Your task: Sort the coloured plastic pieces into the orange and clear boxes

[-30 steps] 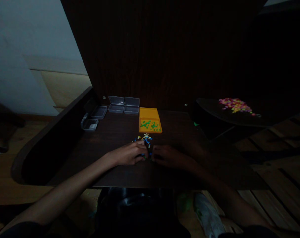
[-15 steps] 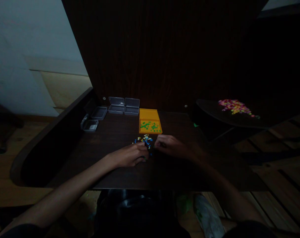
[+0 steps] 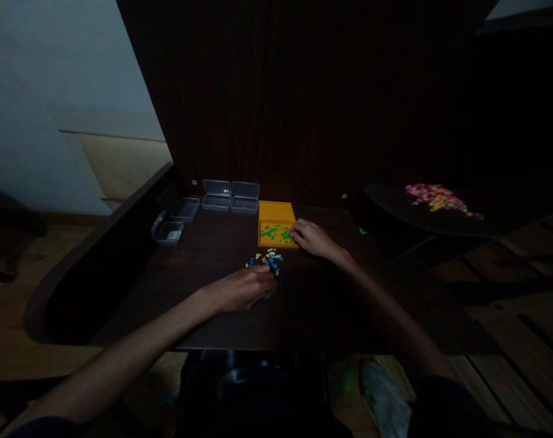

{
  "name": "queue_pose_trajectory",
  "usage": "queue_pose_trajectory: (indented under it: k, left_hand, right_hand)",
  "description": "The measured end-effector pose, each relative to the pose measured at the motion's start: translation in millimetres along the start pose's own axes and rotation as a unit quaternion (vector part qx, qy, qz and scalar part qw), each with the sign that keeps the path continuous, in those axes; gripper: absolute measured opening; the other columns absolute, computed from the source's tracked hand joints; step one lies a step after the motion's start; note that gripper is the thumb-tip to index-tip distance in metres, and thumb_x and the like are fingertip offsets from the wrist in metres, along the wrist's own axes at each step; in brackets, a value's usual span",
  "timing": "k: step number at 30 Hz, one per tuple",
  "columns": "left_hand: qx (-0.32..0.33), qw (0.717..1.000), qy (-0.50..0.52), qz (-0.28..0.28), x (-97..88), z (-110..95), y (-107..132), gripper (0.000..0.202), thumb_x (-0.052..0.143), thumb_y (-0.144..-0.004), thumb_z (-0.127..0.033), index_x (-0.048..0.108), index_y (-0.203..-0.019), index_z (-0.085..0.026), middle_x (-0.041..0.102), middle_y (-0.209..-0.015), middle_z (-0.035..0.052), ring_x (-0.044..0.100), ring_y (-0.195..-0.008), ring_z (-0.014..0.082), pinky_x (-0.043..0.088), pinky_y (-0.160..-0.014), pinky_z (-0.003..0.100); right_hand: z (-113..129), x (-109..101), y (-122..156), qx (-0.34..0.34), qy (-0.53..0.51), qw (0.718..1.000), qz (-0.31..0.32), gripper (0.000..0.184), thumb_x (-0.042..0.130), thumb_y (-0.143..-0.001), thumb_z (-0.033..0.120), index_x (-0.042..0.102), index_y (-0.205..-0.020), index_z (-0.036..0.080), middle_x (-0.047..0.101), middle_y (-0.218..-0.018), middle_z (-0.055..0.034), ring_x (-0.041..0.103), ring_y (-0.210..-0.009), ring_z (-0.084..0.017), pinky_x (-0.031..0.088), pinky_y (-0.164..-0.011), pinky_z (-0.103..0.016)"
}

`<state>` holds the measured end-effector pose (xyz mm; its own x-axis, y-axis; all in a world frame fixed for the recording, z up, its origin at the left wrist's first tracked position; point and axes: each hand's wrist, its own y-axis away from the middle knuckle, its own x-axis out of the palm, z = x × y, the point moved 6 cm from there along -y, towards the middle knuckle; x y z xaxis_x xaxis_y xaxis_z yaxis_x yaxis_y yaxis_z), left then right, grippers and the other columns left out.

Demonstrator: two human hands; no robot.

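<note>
A small heap of blue, yellow and white pieces (image 3: 267,260) lies on the dark wooden table (image 3: 212,255). My left hand (image 3: 244,288) rests just below the heap with its fingers curled, touching the nearest pieces. My right hand (image 3: 313,238) reaches to the right edge of an open orange box (image 3: 276,226) that holds green pieces. Its fingers are bunched at the box's rim; what they hold, if anything, is too small to see.
Several clear plastic cases (image 3: 230,196) lie open at the table's back left, one more (image 3: 169,232) nearer the left edge. A pile of pink and yellow pieces (image 3: 435,198) sits on a dark surface to the right. The scene is dim.
My right hand has moved from beside the heap up and to the right, to the orange box. My left hand has stayed by the heap.
</note>
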<state>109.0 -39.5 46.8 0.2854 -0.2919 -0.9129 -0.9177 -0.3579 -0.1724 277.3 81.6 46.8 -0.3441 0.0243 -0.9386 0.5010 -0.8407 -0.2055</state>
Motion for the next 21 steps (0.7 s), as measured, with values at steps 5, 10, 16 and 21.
queue_pose_trajectory:
  k: [5,10,16,21]
  left_hand:
    - [-0.005,1.000,0.026,-0.011,0.0,0,1,0.015,0.049,-0.092,-0.012,0.061,-0.100,-0.017,0.063,-0.096,0.0085,0.054,-0.094,0.0198,0.045,-0.082,0.030]
    - [-0.019,0.996,0.070,-0.046,-20.8,8,-3,0.015,0.046,-0.095,-0.018,0.060,-0.100,-0.017,0.063,-0.097,0.0083,0.054,-0.095,0.0188,0.045,-0.083,0.030]
    - [-0.091,0.987,0.028,-0.132,-58.7,51,-20,0.014,0.050,-0.093,-0.021,0.062,-0.100,-0.017,0.064,-0.098,0.0071,0.055,-0.097,0.0195,0.045,-0.089,0.035]
    - [-0.146,0.979,-0.011,-0.143,-61.5,95,-43,0.017,0.054,-0.089,-0.023,0.065,-0.098,-0.013,0.067,-0.098,0.0102,0.058,-0.096,0.0213,0.045,-0.088,0.036]
  right_hand:
    - [1,-7,4,-0.001,-0.023,0.999,-0.036,0.021,0.049,-0.092,0.019,0.069,-0.093,0.016,0.063,-0.090,-0.0068,0.059,-0.083,-0.017,0.044,-0.072,-0.027]
    - [4,-18,12,-0.008,-0.066,0.994,-0.081,0.020,0.051,-0.090,0.018,0.071,-0.096,0.015,0.062,-0.088,-0.0064,0.057,-0.074,-0.016,0.044,-0.068,-0.027]
    - [6,-20,17,-0.011,-0.106,0.990,-0.095,0.019,0.052,-0.089,0.019,0.071,-0.091,0.015,0.062,-0.084,-0.0060,0.056,-0.069,-0.015,0.043,-0.063,-0.027]
    - [25,-18,20,-0.051,-0.133,0.987,-0.072,0.018,0.053,-0.089,0.019,0.071,-0.090,0.016,0.064,-0.082,-0.0047,0.056,-0.070,-0.014,0.043,-0.064,-0.026]
